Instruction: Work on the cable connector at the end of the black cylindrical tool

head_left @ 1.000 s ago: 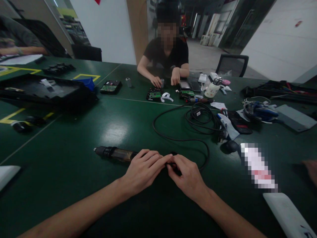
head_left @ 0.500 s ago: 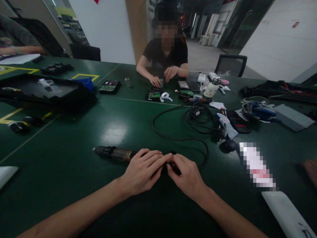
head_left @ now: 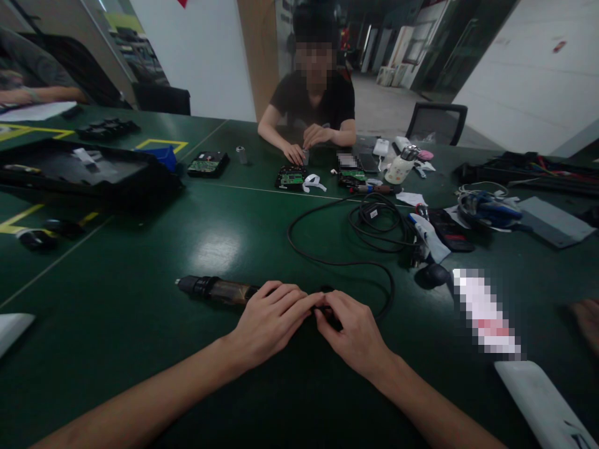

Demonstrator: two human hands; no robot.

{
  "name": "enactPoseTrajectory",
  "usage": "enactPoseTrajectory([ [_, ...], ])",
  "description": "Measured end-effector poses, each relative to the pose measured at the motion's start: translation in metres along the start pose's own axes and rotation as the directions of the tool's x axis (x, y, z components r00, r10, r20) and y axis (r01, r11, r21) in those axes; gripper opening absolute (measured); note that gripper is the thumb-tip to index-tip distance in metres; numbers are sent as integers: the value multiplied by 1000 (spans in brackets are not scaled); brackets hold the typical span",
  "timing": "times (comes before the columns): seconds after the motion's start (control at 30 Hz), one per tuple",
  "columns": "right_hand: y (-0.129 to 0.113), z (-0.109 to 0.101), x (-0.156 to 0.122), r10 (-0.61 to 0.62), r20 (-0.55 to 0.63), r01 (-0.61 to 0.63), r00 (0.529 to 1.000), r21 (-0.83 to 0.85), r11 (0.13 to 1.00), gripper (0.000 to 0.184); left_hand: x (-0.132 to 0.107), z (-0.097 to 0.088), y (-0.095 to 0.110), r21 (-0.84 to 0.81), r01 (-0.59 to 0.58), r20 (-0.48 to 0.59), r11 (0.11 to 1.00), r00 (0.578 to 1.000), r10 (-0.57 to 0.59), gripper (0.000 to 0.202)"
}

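A dark electric screwdriver [head_left: 227, 292] lies on the green table with its tip to the left. Over its rear part, my left hand [head_left: 276, 318] is closed, with the fingers reaching to the right. My right hand [head_left: 353, 327] is curled beside it, and the fingertips of both hands meet. A black cable [head_left: 392, 284] curves round behind my right hand to the screwdriver's rear end; the joint there is hidden by my fingers.
The cable's coil [head_left: 374, 215] lies farther back. Across the table a person [head_left: 311, 93] handles a small metal cylinder near circuit-board drives [head_left: 291, 178]. A black tray [head_left: 88, 165] stands left; a white cup of tools [head_left: 399, 168] and blue tool [head_left: 489, 209] stand right.
My hands stay in nearly the same place on the screwdriver and cable end. The person opposite has raised one hand over the small cylinder. At the right edge, another hand has shifted slightly.
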State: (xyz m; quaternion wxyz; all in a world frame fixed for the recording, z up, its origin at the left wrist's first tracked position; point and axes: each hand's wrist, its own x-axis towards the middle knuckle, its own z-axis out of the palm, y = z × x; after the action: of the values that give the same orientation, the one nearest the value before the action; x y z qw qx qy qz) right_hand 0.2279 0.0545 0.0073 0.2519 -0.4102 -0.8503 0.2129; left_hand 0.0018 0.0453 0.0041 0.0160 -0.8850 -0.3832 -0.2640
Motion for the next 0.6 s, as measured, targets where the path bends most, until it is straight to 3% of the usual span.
enactPoseTrajectory([
  [0.6, 0, 1, 0, 10, -7, -10, 1000, 8, 1000, 4, 0, -2, 1, -20, 1, 15, 1000, 1000, 0, 47],
])
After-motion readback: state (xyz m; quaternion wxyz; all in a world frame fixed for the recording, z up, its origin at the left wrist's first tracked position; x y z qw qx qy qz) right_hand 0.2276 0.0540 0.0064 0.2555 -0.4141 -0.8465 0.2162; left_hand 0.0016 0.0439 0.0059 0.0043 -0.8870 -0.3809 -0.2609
